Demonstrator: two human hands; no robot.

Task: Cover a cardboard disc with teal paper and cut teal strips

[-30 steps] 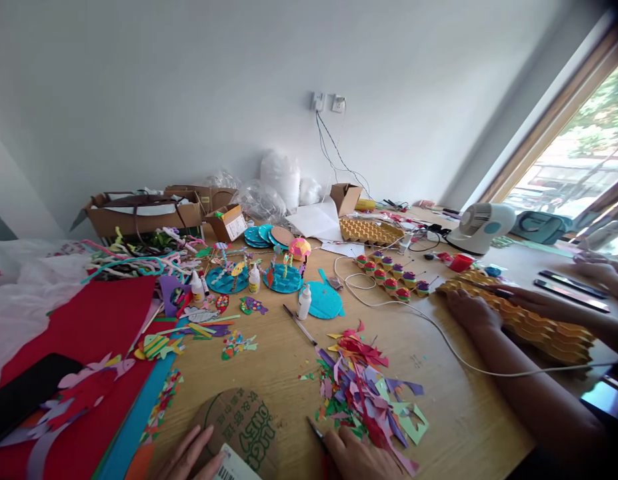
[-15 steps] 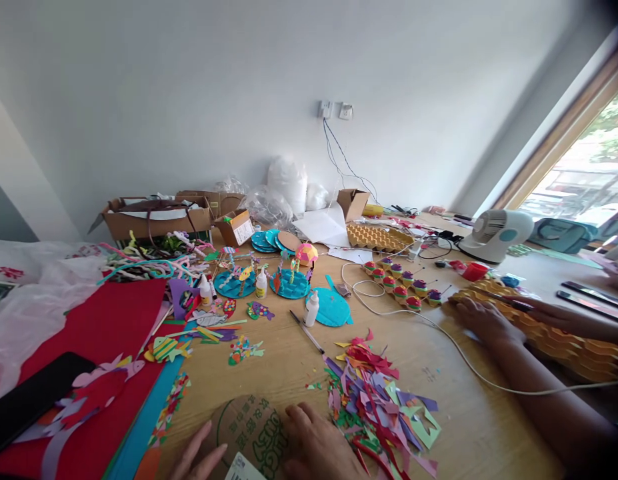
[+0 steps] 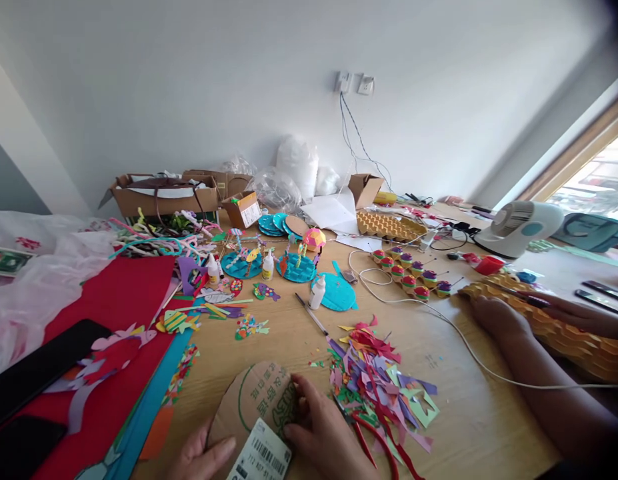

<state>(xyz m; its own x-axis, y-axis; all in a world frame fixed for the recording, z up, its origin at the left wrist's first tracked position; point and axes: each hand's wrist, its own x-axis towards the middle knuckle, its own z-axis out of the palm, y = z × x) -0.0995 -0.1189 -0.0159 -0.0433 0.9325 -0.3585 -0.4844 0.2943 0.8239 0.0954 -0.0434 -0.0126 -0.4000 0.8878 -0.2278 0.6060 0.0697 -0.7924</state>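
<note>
A round piece of brown cardboard (image 3: pixel 256 393) with green print and a white barcode label is tilted up at the bottom centre. My left hand (image 3: pixel 201 453) grips its lower left edge, thumb on top. On its right edge my right hand (image 3: pixel 321 427) is closed, thumb on the face and fingers at the rim. Red-handled scissors (image 3: pixel 373 437) lie just right of my right hand, partly under colourful paper scraps (image 3: pixel 379 373). Farther back sits a blue fish-shaped disc (image 3: pixel 336 293), with a white glue bottle (image 3: pixel 317 292) beside it.
At the right, another person's hands (image 3: pixel 503 320) work at a yellow egg tray (image 3: pixel 579 337). A white cable (image 3: pixel 469 347) crosses the table. Red sheets (image 3: pixel 123 300) and a black phone-like object (image 3: pixel 49 370) lie left. A white fan (image 3: pixel 519 228) stands back right.
The cardboard disc has been lifted and tilted. Both my hands have closed on its edges, showing more of the label. The camera view has shifted slightly.
</note>
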